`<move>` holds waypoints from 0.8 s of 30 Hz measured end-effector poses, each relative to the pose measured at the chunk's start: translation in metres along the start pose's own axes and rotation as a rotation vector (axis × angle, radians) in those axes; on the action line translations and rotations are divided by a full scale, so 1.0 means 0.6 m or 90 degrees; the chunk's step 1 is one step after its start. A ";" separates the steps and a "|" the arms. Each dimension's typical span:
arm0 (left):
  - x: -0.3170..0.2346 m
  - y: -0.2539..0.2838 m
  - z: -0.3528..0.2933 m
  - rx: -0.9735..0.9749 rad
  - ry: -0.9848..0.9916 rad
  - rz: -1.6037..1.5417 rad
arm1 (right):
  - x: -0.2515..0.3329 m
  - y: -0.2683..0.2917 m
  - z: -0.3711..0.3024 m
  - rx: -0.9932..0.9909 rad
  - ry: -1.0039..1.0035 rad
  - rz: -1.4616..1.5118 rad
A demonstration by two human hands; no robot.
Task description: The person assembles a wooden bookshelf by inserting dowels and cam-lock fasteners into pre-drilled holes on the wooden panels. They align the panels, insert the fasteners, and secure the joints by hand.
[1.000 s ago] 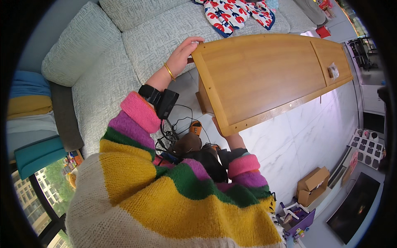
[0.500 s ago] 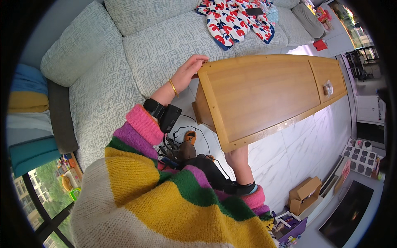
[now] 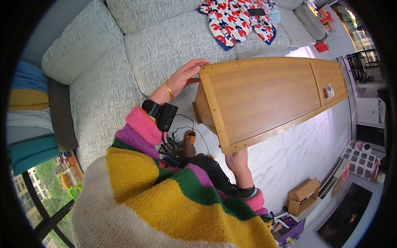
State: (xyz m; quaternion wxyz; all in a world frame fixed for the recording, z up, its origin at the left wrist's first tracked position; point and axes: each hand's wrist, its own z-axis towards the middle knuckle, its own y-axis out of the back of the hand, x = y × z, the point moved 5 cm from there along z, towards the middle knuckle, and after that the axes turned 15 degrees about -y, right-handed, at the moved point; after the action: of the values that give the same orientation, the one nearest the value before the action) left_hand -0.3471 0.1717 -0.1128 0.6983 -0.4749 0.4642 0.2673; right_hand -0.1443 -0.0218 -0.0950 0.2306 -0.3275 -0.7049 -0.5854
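A long light-brown wooden cabinet (image 3: 264,93) stretches away from me to the right, its framed panel face up. My left hand (image 3: 184,78) grips its near left corner, fingers stretched along the edge and the others just below it. At the near right corner my right hand (image 3: 237,160) holds the cabinet from underneath, most of its fingers hidden by the wood. A small clear plastic packet (image 3: 328,91) rests on the panel toward the far end.
A pale grey sofa (image 3: 165,49) borders the left and far sides, with a patterned red-and-white cloth (image 3: 231,20) and a dark phone (image 3: 256,12) on it. Cables (image 3: 175,142) hang near my legs above the marble-look floor (image 3: 269,165). An open cardboard box (image 3: 304,194) stands at right.
My left hand has shifted slightly, its fingers looking straighter and a little more spread at the corner. The cabinet's near end has moved slightly down in view; the right hand stays under it.
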 end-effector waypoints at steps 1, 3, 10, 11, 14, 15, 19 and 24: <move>0.001 0.001 0.000 -0.001 0.004 0.003 | -0.003 -0.003 0.001 0.023 -0.033 0.023; 0.002 0.002 0.001 -0.001 0.001 0.012 | 0.002 -0.002 0.001 0.017 -0.028 0.047; 0.002 0.008 0.002 0.022 -0.039 0.070 | 0.015 0.007 -0.004 0.130 -0.059 0.128; 0.003 0.007 0.002 0.021 -0.047 0.073 | 0.016 0.012 -0.005 0.126 -0.048 0.107; 0.006 0.003 0.001 -0.007 -0.060 0.079 | 0.021 0.015 -0.007 0.119 -0.004 0.058; 0.006 0.001 0.001 -0.019 -0.067 0.080 | 0.026 0.016 -0.007 0.095 0.031 0.059; 0.004 -0.005 -0.002 -0.070 -0.061 0.079 | 0.030 0.005 -0.007 0.116 0.022 0.075; 0.003 -0.007 -0.003 -0.132 -0.029 0.107 | 0.025 -0.004 -0.011 0.118 -0.053 0.074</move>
State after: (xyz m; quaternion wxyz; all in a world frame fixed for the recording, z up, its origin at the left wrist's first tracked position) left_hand -0.3438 0.1682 -0.1132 0.6309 -0.4980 0.4561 0.3820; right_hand -0.1567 -0.0255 -0.0848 0.2638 -0.3691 -0.7448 -0.4893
